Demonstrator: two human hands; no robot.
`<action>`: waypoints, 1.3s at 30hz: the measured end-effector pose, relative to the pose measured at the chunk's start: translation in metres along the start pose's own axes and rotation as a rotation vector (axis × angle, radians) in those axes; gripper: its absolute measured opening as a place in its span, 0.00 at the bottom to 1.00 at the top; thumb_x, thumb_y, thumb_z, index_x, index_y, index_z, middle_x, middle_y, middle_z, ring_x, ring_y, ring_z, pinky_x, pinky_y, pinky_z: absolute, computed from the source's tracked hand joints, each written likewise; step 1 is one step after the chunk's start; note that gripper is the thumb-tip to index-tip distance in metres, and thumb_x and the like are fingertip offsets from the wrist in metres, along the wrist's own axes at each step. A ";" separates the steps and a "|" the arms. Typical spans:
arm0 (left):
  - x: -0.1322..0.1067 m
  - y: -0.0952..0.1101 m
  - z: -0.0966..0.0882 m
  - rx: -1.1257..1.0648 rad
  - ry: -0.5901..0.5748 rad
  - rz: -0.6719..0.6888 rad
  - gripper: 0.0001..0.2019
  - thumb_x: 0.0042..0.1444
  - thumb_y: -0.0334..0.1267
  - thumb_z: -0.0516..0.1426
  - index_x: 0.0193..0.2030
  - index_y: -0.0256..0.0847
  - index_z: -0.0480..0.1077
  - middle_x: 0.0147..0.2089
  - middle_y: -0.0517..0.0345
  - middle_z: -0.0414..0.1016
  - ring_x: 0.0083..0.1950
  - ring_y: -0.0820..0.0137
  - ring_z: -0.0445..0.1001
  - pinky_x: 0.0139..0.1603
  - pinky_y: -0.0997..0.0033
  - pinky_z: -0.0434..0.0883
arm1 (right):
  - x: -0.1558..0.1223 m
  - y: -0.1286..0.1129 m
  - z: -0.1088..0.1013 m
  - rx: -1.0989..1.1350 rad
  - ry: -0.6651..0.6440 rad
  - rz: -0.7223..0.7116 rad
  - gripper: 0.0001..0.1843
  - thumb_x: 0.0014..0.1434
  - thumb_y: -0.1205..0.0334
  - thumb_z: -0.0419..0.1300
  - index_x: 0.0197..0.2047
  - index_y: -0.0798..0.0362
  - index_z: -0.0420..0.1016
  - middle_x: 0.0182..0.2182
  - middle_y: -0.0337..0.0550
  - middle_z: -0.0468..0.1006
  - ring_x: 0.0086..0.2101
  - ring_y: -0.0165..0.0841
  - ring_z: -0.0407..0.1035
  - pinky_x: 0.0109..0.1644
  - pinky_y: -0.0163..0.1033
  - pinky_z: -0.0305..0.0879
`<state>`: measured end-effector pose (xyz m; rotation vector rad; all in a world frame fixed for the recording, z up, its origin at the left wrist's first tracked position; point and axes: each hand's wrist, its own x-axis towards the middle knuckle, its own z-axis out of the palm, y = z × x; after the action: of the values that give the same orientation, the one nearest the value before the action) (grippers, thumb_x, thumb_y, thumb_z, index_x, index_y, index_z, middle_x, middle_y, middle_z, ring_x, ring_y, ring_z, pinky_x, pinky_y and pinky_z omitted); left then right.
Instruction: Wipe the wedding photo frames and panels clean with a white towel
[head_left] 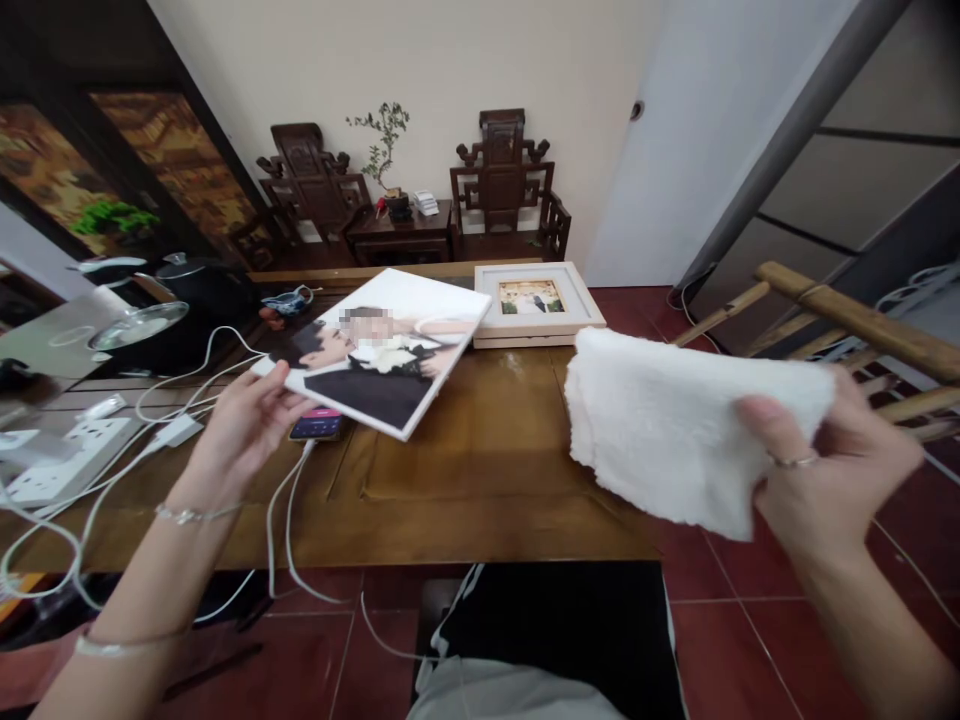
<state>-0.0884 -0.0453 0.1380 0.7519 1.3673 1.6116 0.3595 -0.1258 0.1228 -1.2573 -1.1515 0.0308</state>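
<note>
My left hand (pixel 251 415) grips the left corner of a white-edged photo panel (pixel 390 345), holding it tilted above the wooden table (pixel 480 500). The panel's printed side, a picture of people, faces up. Out to the right, my right hand (pixel 817 460) pinches a folded white cloth (pixel 675 430) with a ragged edge, thumb on top and other fingers mostly behind it. The cloth hangs in the air past the table's right part. A white framed photo (pixel 532 295) lies at the far edge of the table, just right of the panel.
A charging phone (pixel 319 425) lies under the panel's left side. White cables and a power strip (pixel 71 460) spread over the left of the table, near a glass-lidded pot (pixel 142 330). A bamboo chair (pixel 862 320) stands at right; carved chairs (pixel 502 180) line the wall.
</note>
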 end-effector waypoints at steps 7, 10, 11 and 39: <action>-0.046 -0.028 -0.012 0.105 -0.179 -0.122 0.09 0.52 0.28 0.58 0.32 0.47 0.76 0.31 0.59 0.82 0.27 0.66 0.81 0.27 0.76 0.81 | 0.022 -0.002 -0.019 0.175 -0.126 0.291 0.12 0.52 0.47 0.68 0.31 0.46 0.79 0.32 0.43 0.71 0.28 0.36 0.64 0.32 0.46 0.59; -0.050 -0.047 -0.013 0.095 -0.249 -0.199 0.08 0.49 0.29 0.62 0.35 0.46 0.76 0.32 0.58 0.82 0.27 0.64 0.81 0.25 0.73 0.81 | 0.026 -0.001 -0.024 0.183 -0.277 0.236 0.10 0.54 0.50 0.68 0.28 0.46 0.80 0.37 0.45 0.72 0.33 0.36 0.66 0.32 0.45 0.58; -0.049 -0.053 -0.014 0.087 -0.273 -0.219 0.09 0.48 0.28 0.63 0.36 0.45 0.75 0.33 0.56 0.82 0.27 0.65 0.81 0.25 0.72 0.81 | 0.026 -0.001 -0.025 0.152 -0.310 0.184 0.09 0.54 0.51 0.68 0.29 0.46 0.80 0.38 0.44 0.72 0.35 0.37 0.67 0.32 0.45 0.58; -0.072 -0.085 0.115 0.545 -0.871 0.343 0.17 0.57 0.48 0.61 0.49 0.41 0.74 0.52 0.48 0.77 0.48 0.64 0.77 0.47 0.64 0.74 | -0.044 0.019 0.058 0.527 -0.426 0.308 0.26 0.51 0.56 0.70 0.53 0.42 0.72 0.46 0.40 0.78 0.44 0.38 0.73 0.45 0.43 0.73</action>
<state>0.0630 -0.0563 0.0864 1.8314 1.0271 0.8993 0.3092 -0.1027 0.0720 -0.9582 -1.1901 0.8145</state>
